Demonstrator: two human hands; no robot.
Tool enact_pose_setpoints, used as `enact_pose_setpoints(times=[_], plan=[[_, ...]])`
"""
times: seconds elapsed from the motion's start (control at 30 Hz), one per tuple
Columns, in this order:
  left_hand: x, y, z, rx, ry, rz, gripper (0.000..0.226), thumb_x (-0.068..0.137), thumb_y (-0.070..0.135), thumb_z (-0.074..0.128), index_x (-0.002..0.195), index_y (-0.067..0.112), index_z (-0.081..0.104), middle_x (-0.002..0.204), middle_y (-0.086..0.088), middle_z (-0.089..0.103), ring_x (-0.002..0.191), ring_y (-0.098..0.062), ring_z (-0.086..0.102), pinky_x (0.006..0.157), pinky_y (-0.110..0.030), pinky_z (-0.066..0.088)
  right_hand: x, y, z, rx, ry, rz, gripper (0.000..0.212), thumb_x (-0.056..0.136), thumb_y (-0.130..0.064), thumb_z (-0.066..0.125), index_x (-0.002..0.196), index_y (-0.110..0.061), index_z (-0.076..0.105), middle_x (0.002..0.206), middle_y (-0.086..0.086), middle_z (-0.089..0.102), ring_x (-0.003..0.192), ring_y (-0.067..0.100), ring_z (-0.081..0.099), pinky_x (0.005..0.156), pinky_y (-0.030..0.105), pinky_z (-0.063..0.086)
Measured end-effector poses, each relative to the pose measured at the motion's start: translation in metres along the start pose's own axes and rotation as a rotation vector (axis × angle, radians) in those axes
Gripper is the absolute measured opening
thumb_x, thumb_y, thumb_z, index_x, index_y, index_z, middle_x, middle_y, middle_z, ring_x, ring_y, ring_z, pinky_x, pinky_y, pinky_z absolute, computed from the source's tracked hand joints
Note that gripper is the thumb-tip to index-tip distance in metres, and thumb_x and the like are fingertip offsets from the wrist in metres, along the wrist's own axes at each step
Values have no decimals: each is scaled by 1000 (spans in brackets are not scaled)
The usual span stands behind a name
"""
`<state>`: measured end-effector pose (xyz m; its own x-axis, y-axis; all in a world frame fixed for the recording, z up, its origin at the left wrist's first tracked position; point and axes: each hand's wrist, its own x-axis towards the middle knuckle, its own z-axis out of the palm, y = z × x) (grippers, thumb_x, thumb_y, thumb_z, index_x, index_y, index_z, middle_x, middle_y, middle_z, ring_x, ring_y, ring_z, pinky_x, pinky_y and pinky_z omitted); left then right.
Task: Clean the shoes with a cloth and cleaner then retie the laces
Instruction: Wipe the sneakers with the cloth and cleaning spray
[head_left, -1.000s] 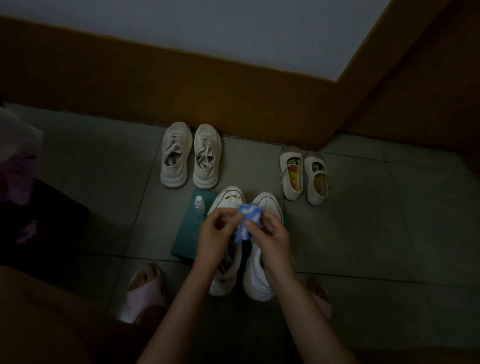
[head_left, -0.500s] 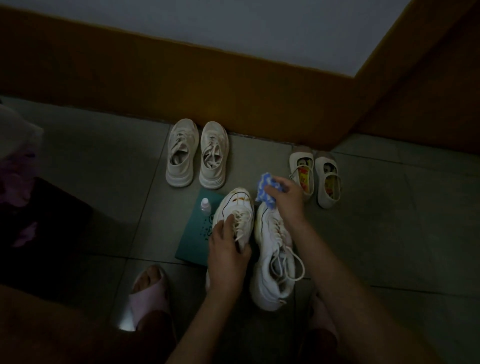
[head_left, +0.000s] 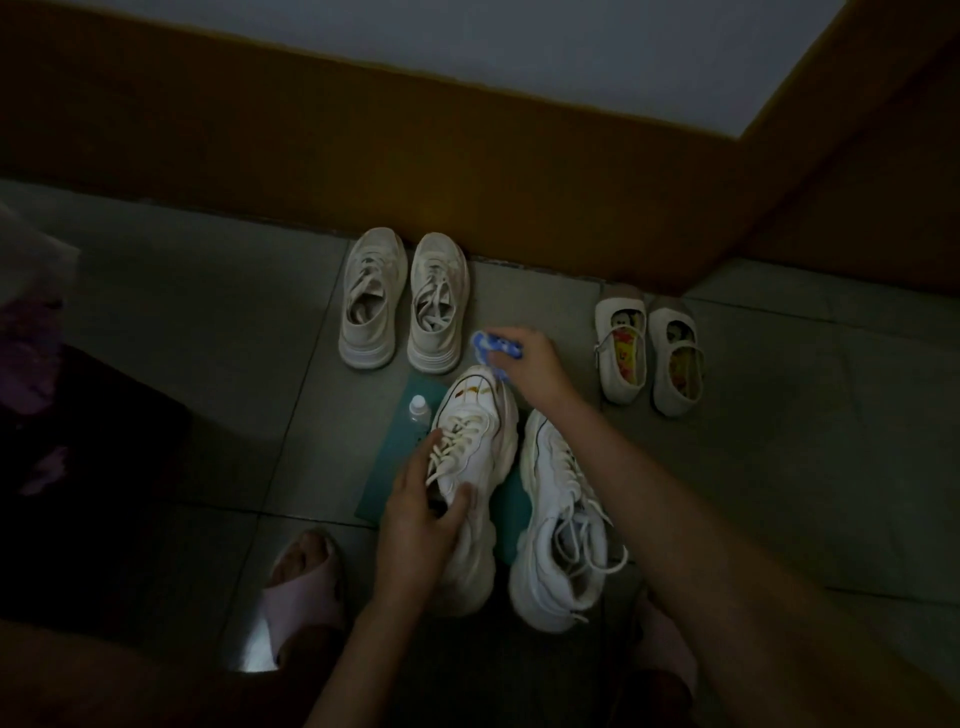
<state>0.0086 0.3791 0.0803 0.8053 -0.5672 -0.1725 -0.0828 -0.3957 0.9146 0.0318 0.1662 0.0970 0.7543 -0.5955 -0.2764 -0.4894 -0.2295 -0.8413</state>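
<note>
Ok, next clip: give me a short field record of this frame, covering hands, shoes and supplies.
left hand: grips the held sneaker over its laces
right hand: holds the blue cloth at that sneaker's toe
second sneaker: on the floor beside it, laces loose
small bottle: upright on the teal mat
other shoes: beige pair and child's pair near the wall
</note>
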Motion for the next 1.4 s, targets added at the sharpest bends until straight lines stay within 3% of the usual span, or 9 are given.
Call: enact_pose_setpoints(times=[0.07,0.2,0.37,0.47,0.77,0.93,1.13,1.3,1.4], plan=[[1,-2,-1,-15,-2,9,59,82,21,67,135,30,43,135,5,50,122,-7,49,96,-15,40,-2,3,6,-33,-22,-32,31,91,-4,54,121,1,59,116,18,58,104,23,55,78,13,37],[1,-4,-1,10,-4,38,57,83,19,66,135,28,44,132,5,51,120,-5,50,91,-1,36,-11,10,9,-39,22,-67,26,92,-5,53,115,-1,64,104,13,58,95,19,54,70,5,37],[3,-7,-4,26,-26,74,53,83,15,67,132,24,48,132,4,53,118,-2,49,92,-1,33,-28,21,15,14,182,-59,23,89,0,54,109,-1,66,110,17,60,103,27,56,89,24,43],[2,-8,-5,25,-35,85,52,84,13,66,131,24,48,132,5,53,119,0,48,93,0,32,-39,24,17,26,268,-53,25,89,0,53,108,-5,67,111,12,61,103,24,57,92,32,46],[1,-8,-3,18,-36,88,49,86,18,63,132,25,48,135,5,51,123,-4,47,99,-17,38,-63,19,20,18,387,-27,27,87,5,55,110,-1,66,111,13,60,98,18,57,83,12,39],[-2,-5,-2,21,-19,89,48,85,13,63,131,24,49,132,6,52,119,-1,48,92,-1,33,-73,17,23,-41,399,-2,29,86,10,51,109,-1,65,110,14,58,98,20,56,81,11,36],[-2,-2,0,22,-8,85,49,85,12,63,130,25,49,130,10,52,116,3,47,88,3,32,-84,20,26,-66,369,69,24,87,7,49,104,0,66,109,18,58,96,25,57,77,18,36],[-4,-1,0,24,-4,75,49,85,11,62,131,25,49,129,10,51,112,10,44,86,5,31,-94,20,25,-119,319,95,27,88,7,49,108,0,65,110,17,59,93,16,53,72,10,32],[-4,-1,0,37,-8,72,49,86,13,62,132,25,49,131,7,52,113,5,46,86,5,31,-101,21,25,-79,296,120,25,89,6,50,107,-1,66,111,18,59,98,28,60,81,26,47]])
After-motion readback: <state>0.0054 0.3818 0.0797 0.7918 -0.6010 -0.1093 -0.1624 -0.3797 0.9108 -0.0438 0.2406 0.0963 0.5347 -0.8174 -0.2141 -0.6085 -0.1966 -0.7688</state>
